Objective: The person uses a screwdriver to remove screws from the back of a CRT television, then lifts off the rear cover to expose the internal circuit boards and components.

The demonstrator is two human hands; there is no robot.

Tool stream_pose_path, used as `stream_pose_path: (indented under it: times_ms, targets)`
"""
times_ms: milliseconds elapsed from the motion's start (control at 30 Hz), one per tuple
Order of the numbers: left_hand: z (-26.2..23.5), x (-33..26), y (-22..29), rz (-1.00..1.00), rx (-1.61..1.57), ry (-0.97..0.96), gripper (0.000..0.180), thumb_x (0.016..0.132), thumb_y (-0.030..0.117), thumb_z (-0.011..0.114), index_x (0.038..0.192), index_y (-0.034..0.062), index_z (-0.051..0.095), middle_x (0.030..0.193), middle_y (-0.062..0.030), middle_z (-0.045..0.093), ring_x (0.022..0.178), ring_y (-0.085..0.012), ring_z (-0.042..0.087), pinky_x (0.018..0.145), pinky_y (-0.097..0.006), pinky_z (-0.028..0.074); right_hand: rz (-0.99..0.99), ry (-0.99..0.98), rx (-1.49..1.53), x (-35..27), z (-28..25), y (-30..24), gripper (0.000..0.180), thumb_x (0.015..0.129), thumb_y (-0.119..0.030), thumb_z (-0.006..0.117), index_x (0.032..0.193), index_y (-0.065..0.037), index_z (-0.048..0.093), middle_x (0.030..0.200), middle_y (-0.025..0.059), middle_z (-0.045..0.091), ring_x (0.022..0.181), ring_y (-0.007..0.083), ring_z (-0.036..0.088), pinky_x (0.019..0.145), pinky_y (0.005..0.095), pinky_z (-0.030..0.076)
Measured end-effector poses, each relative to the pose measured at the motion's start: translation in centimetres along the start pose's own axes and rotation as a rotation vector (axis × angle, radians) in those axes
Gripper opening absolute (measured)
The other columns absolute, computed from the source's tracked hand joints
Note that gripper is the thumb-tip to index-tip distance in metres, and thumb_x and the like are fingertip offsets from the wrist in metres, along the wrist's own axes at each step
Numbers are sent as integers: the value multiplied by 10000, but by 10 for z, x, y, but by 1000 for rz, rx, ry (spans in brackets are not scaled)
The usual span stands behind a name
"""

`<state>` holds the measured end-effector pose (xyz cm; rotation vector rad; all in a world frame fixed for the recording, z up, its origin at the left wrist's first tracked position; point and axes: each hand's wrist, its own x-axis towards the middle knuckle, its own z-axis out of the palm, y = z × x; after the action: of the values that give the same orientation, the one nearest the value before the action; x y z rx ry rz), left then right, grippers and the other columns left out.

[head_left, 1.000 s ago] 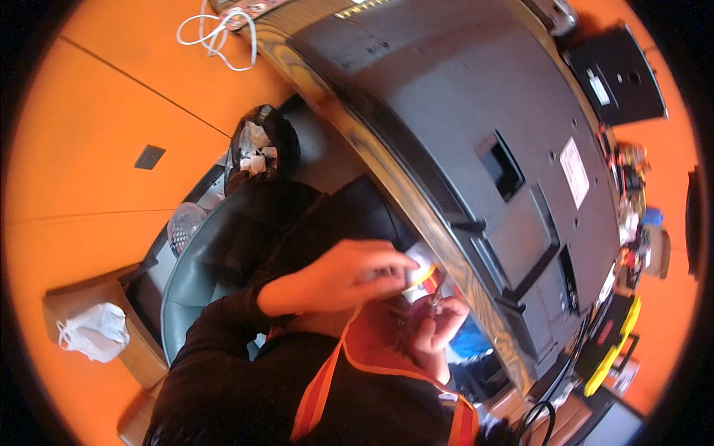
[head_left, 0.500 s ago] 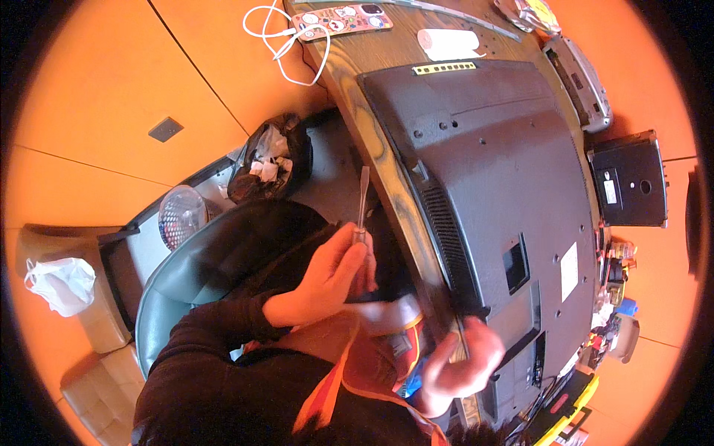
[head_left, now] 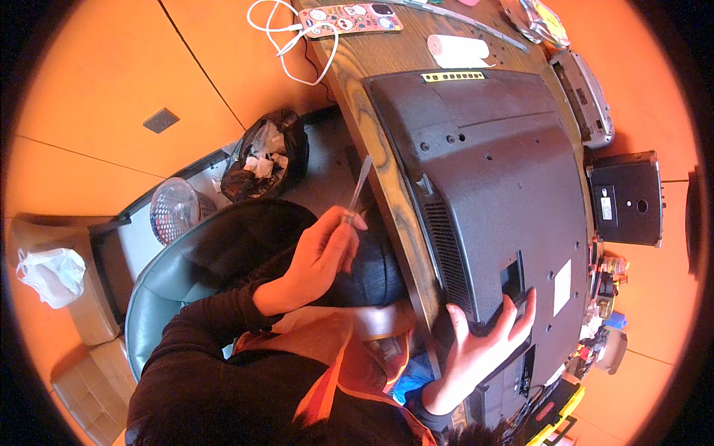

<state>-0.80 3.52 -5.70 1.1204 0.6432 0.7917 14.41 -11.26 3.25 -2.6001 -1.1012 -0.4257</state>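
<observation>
A large black television [head_left: 491, 186] lies face down on a wooden table [head_left: 379, 111], its back panel up. My left hand [head_left: 320, 253] is shut on a thin grey stick-like tool [head_left: 359, 186] and holds it up beside the table's edge, apart from the television. My right hand [head_left: 483, 342] grips the near end of the television's back panel, with its fingers spread over a recess by a white label [head_left: 561, 286]. My dark sleeves and an orange vest fill the lower middle.
On the table's far end lie a white cable [head_left: 286, 37], a sticker-covered remote [head_left: 349, 16] and a white roll [head_left: 457, 50]. A black box [head_left: 625, 197] and a yellow-black case [head_left: 554, 416] sit to the right. A black waste bag [head_left: 260, 160] and a grey chair [head_left: 160, 290] stand on the left.
My left hand has drawn the thin tool away from the television's edge and lifted it. My right hand has moved onto the back panel's near end. The view has swung.
</observation>
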Motion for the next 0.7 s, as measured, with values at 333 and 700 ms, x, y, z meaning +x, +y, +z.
stream_pose_path:
  times_ms: [333, 700]
  targets:
    - [-12, -2, 8, -12, -9, 43, 196, 959, 188, 393, 983, 25, 500, 607, 2, 445, 507, -43, 426, 458, -190, 339, 23, 62, 295, 3, 3, 3, 494, 551, -217, 808, 906, 19, 557, 1293, 120, 414, 1226, 308, 369, 1025, 474, 284]
    - [-33, 32, 24, 393, 1074, 206, 256, 760, 191, 669, 1006, 130, 629, 680, -66, 499, 557, -233, 546, 483, -321, 431, -25, 66, 330, 3, 3, 10, 550, 561, -282, 831, 931, 11, 550, 1271, 141, 421, 1216, 320, 378, 1025, 485, 294]
